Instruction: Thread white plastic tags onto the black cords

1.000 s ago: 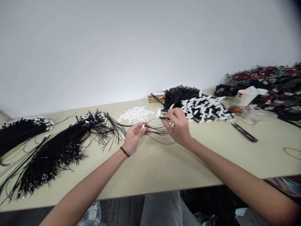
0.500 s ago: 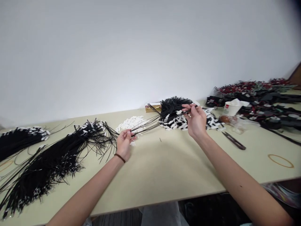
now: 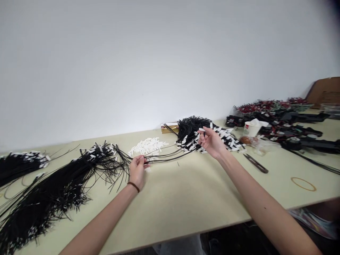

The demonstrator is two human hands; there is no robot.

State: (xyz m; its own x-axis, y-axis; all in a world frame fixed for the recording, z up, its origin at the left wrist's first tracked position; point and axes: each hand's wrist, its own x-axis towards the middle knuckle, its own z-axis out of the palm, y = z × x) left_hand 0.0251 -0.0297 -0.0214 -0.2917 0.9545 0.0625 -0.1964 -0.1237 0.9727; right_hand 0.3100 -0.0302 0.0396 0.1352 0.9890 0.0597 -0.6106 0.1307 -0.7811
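My left hand (image 3: 137, 171), with a dark band at its wrist, is closed on several thin black wires (image 3: 170, 158). They sag across to the right, towards my right hand and the pile behind it. My right hand (image 3: 211, 142) is raised with its fingers curled in a pinch. A small white connector (image 3: 202, 129) with a black end shows at its fingertips. Behind that hand lies a heap of black wires (image 3: 192, 125) with white connectors around it. Loose white connectors (image 3: 148, 145) are piled just beyond my left hand.
Bundles of black wires (image 3: 53, 198) cover the table's left side. Thread snips (image 3: 255, 163) and a rubber band (image 3: 303, 184) lie at right. Behind them stand a paper cup (image 3: 251, 128), a plastic bag (image 3: 262, 144) and black parts with wires (image 3: 292, 132). A gold box (image 3: 170, 128) rests by the wall.
My right hand has moved slightly left and down and curled its fingers; a white connector now shows at its fingertips. The wires between the hands have gone slacker. The view has turned slightly right.
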